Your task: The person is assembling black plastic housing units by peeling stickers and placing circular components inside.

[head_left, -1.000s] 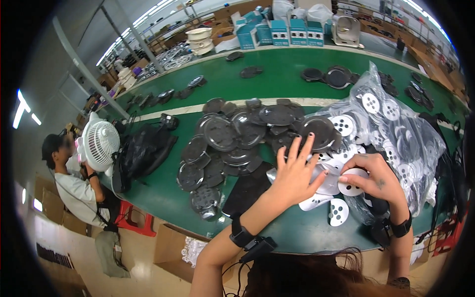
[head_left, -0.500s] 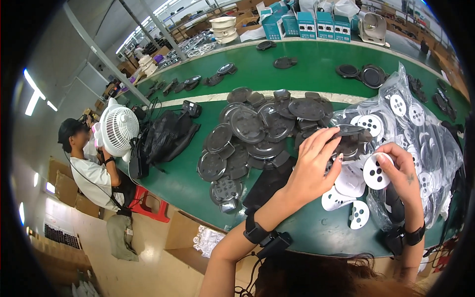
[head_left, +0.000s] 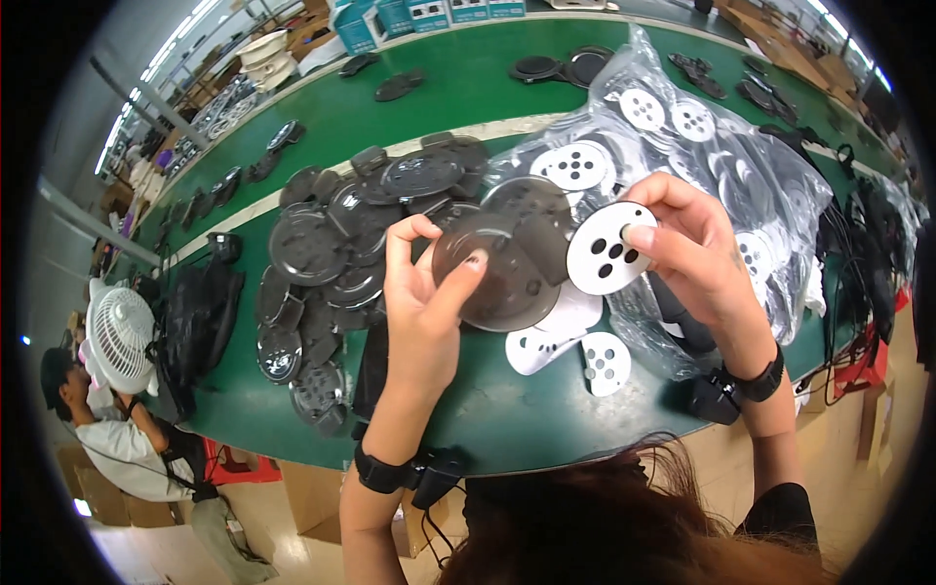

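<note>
My left hand [head_left: 429, 302] pinches a dark, see-through round plastic part [head_left: 502, 288] by its left edge, thumb across its face. Between the thumb and fingers of my right hand [head_left: 697, 253] is a white disc [head_left: 590, 261] with several dark holes, tilted towards me. The disc's left edge is close beside the plastic part; whether they touch I cannot tell. Behind them lies another dark round part [head_left: 531, 195], partly hidden. Loose white discs [head_left: 606, 366] lie on the green table below my hands.
A heap of dark plastic parts [head_left: 307, 244] spreads to the left. At the right sits a clear bag [head_left: 731, 175] of white discs. More dark parts [head_left: 400, 86] rest on the green surface beyond. A white fan [head_left: 122, 336] and a seated person [head_left: 117, 448] are far left.
My left hand has lifted a dark plastic part off the heap and brought it nearer me. My right hand has moved the white disc up beside it. The view has swung right.
</note>
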`<state>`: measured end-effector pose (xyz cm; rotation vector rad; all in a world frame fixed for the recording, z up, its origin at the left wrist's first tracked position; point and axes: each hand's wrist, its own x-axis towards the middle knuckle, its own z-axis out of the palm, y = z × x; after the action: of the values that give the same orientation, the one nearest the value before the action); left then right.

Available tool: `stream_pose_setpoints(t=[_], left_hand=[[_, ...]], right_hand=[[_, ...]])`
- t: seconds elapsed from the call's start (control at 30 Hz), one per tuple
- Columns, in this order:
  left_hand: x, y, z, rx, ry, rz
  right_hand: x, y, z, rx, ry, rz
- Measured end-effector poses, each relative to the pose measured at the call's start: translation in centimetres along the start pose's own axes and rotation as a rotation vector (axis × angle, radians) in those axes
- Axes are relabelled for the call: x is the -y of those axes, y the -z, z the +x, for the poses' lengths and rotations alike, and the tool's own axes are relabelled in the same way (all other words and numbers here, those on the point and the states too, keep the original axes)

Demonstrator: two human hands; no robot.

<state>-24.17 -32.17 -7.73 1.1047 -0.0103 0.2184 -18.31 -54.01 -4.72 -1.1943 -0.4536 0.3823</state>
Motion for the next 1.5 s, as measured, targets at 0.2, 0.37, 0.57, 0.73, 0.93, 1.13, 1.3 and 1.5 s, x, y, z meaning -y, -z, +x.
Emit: stream_pose_setpoints(t=[0.2,0.37,0.57,0.73,0.93,1.13,1.3,1.5], left_hand=[[0.4,2.0,-0.1,0.244,0.075,-0.003],[-0.1,-0.8,-1.6,0.506,0.117,0.338],[1.1,-0.7,-2.0,0.408,0.112,0.567],[0.8,-1.5,-1.7,0.252,0.149,0.420],[1.1,-0.7,-1.7,0.325,0.171,0.446],[1.6,-0.3,-1.5,0.322,0.110,0.556],[1.9,-0.7,-1.4,0.312,0.028,0.634],[2.7,-0.5,-1.3,0.300,-0.030,0.712]], right_hand=[[0.2,0.0,-0.5,-0.018,-0.030,0.067],[0.0,-0.8,-0.7,-0.008,-0.038,-0.032],[-0.6,-1.9,-0.8,0.011,-0.016,-0.166],[-1.0,-0.8,-0.3,0.113,0.839,-1.287],[-1.4,-0.7,-0.5,0.153,0.792,-1.286],[-1.7,-0.8,-0.6,0.161,0.746,-1.271],[-2.6,-0.8,-0.6,0.194,0.803,-1.243],[-3.4,-1.3,-0.9,0.175,0.844,-1.288]])
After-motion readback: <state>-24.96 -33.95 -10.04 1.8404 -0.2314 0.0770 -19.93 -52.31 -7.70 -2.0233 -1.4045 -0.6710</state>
